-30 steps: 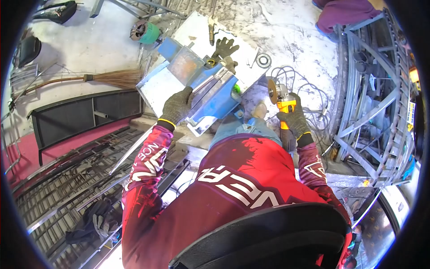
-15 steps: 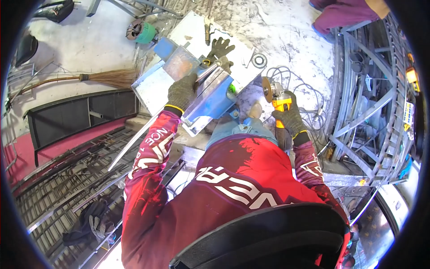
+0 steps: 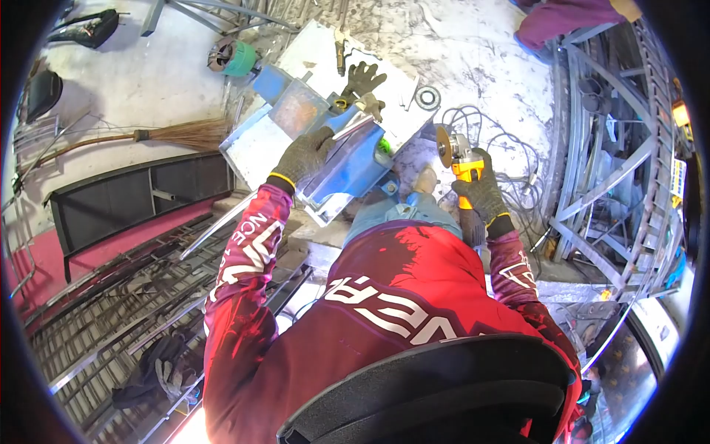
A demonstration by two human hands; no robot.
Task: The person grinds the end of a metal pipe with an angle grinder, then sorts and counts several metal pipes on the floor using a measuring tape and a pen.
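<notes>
Grinder [image 3: 466,170] sits grasped in the right hand [image 3: 485,194], right of the blue machine [image 3: 351,172] — left hand [image 3: 305,155] at the machine's left, grip unclear.

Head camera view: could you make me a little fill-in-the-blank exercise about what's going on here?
1. The angle grinder is in the person's ____ hand.
2. The glove on the left hand has a thin ____ band at its wrist.
3. A loose glove lies on a ____ surface.
4. The broom's handle points toward the picture's ____ edge.

Missing words: right; yellow; white; left.
</notes>
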